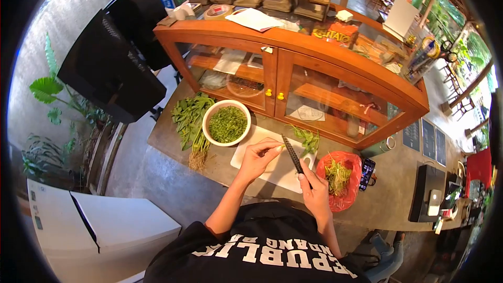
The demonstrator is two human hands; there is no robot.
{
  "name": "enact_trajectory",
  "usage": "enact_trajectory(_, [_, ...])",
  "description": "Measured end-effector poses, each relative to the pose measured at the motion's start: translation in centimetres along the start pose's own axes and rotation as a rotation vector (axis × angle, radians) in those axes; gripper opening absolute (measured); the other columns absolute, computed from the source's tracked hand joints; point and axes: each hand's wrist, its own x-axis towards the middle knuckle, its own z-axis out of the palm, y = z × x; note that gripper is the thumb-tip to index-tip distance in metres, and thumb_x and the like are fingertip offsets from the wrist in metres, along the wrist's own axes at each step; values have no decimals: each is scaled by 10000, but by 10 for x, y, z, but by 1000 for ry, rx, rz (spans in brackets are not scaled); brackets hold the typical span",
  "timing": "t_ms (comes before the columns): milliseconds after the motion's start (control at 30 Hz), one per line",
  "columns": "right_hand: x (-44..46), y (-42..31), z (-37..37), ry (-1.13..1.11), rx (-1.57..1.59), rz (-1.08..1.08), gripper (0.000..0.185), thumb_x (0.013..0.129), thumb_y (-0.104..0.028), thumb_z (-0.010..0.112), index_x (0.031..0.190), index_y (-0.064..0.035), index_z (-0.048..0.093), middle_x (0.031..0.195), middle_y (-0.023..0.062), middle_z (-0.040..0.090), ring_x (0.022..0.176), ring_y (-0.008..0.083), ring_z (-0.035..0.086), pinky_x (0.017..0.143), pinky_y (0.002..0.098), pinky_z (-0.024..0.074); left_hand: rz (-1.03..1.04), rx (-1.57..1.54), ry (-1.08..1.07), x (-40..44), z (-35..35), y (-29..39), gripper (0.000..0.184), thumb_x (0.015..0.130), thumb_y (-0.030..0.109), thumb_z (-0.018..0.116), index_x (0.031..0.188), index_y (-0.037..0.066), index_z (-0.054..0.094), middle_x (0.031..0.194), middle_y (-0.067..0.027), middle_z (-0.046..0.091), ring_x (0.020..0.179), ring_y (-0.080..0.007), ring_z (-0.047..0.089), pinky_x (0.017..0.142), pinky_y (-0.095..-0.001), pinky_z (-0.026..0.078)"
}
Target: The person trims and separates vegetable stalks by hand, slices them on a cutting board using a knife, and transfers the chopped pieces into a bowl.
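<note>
My right hand [314, 191] is wrapped round the handle of a knife [292, 154], its dark, patterned blade pointing up and away from me. Close to the blade, my left hand [258, 161] is closed in a pinch, with a small green stem piece barely showing at the fingertips. Both hands are above a white cutting board [285, 177]. Leafy green sprigs [306, 139] lie at the board's far right. A white bowl [206, 132] full of chopped greens stands at its left. Right of my right hand, a red plastic bag [355, 178] holds pale stems and roots [337, 176].
Left of the bowl lies a bunch of rooted leafy greens [191, 120]. A wooden glass-door cabinet [275, 78] borders the work surface behind. A phone [367, 173] lies beside the bag. A white fridge [120, 220] stands lower left, and black speakers [110, 68] upper left.
</note>
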Motion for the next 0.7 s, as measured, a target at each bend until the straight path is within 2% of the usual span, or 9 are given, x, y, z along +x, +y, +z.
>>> enact_trajectory(67, [-1,6,1,51,-32,-62,381,941,-50,587,1322,-44,586,748,83,630,575,109,515,559,270,453,-40,-20,25,-2,1,2,152,918,75,669,1003,-47,696,946,-14,630,817,-57,520,693,-210,410])
enact_trajectory(133, [-1,6,0,15,-25,-49,376,944,-44,580,1320,-27,581,802,91,660,599,101,526,569,262,459,-30,-45,11,-1,2,2,152,916,78,673,1011,-38,702,956,-19,639,840,-63,533,724,-214,423])
enact_trajectory(233, [-3,4,0,22,-22,-41,372,948,-43,575,1320,-15,577,830,102,667,635,104,541,593,259,466,-14,-55,1,-2,2,1,153,911,76,678,1021,-27,707,969,-25,647,850,-71,540,739,-220,427])
enact_trajectory(300, [-3,3,1,54,-6,-54,386,932,-33,588,1318,-56,588,780,148,612,649,218,572,645,313,477,-20,-40,-7,-3,1,-1,154,908,74,680,1024,-24,709,971,-27,648,854,-74,542,744,-223,428])
enact_trajectory(467, [-4,0,0,36,-6,-9,384,933,-35,588,1317,-53,588,821,168,639,675,229,604,665,317,491,-37,-20,-35,-7,2,0,152,899,68,689,1022,-17,716,955,-26,652,835,-72,537,733,-227,423])
enact_trajectory(533, [-4,0,1,50,-6,-26,384,934,-36,589,1317,-52,588,834,173,647,686,231,615,672,318,495,-20,-52,-45,-8,3,-5,165,885,80,710,1027,-2,731,890,8,634,699,-33,439,610,-205,346])
enact_trajectory(700, [0,-7,3,46,0,-15,372,946,-57,585,1318,-49,586,913,196,678,731,240,647,691,324,504,-58,-27,-112,-11,3,-4,151,876,74,718,1008,3,737,878,11,635,667,-27,420,584,-204,332])
